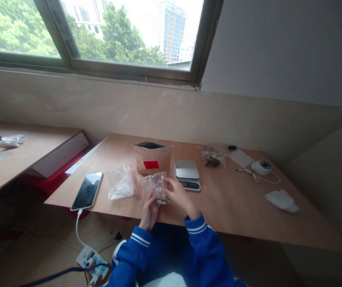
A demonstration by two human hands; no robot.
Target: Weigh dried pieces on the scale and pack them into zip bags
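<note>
Near the table's front edge, a clear zip bag (155, 184) with a red-striped seal and small items at its bottom is between my hands. My left hand (149, 211) is closed on its lower left part. With bent fingers, my right hand (180, 195) grips the bag by its red-striped edge. What the bag contains is too small to name. Just behind it stands a brown paper pouch (142, 161) with a red label, its top gaping. A silver kitchen scale (187, 170) sits beyond my right hand. More clear zip bags (121, 183) lie flat to the left.
A phone (87, 190) on a charging cable lies at the left edge. Further right are a filled zip bag (214, 156), a black marker (232, 147), a white dome camera (262, 167) and a crumpled tissue (282, 200). A power strip (92, 263) is on the floor.
</note>
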